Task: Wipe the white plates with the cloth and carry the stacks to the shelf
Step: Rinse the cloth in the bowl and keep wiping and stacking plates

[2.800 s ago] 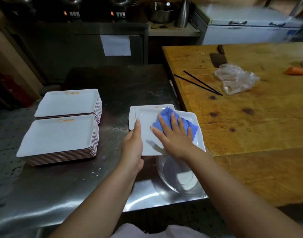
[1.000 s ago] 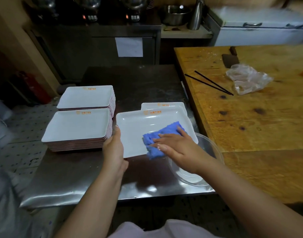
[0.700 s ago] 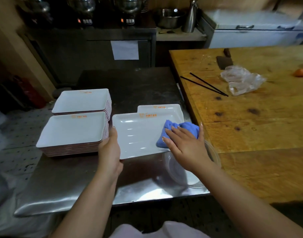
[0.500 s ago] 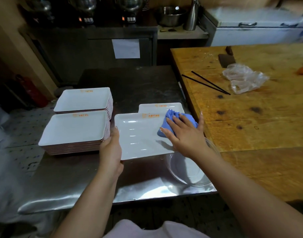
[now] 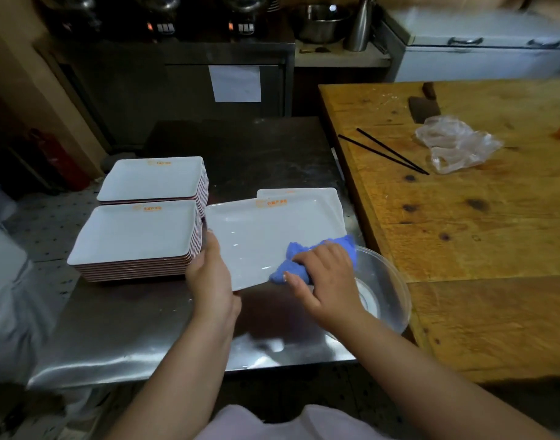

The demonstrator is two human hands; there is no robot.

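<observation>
Left hand [image 5: 209,274]: grips white plate [image 5: 266,236] edge (frame centre) | Right hand [image 5: 326,277]: fingers curled, clutching blue cloth [image 5: 307,258] on plate

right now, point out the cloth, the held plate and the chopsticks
cloth [image 5: 345,244], head view, on the blue part above the right hand's knuckles
held plate [image 5: 266,233], head view, on its bare white middle
chopsticks [image 5: 389,152], head view, midway along the farther stick

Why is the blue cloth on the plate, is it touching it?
Touching. The head view shows the right hand pressing the blue cloth onto the plate, wiping it.
</observation>
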